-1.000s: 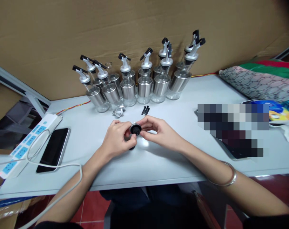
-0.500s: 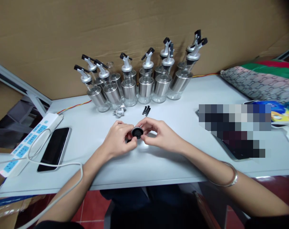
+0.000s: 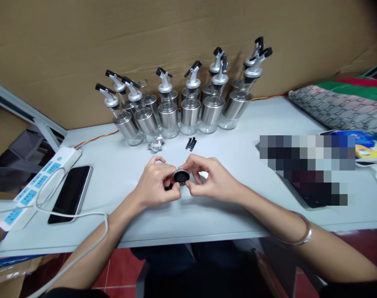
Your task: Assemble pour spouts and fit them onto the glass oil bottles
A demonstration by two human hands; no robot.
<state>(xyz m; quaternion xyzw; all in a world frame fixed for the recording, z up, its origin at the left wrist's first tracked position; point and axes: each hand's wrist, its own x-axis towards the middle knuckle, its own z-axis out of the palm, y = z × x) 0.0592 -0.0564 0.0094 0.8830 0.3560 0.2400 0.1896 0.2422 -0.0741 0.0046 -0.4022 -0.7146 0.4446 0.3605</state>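
Over the front half of the table, a bottle pourer [image 3: 181,178] is held between my two hands, its black ribbed stopper facing me and a silver rim behind it. My left hand [image 3: 155,182] pinches it from the left. From the other side, the thumb and fingers of my right hand [image 3: 211,179] close on it. A small black part [image 3: 169,187] shows under my left fingers; whether it belongs to the pourer I cannot tell. Beyond my hands lie several small black pieces [image 3: 191,144] and a little group of silver-grey parts [image 3: 155,144].
Several glass-and-steel bottles [image 3: 190,111] with pourers stand along the cardboard at the back. On the left are a phone [image 3: 70,194], a power strip [image 3: 41,182] and a white cable [image 3: 79,214] crossing my left forearm. To the right lie a partly blurred dark device [image 3: 306,194] and a patterned cushion [image 3: 328,105].
The pourer has tipped slightly, so more of its ribbed black underside faces me. Both hands have shifted a little to the right and towards me, keeping their grip.
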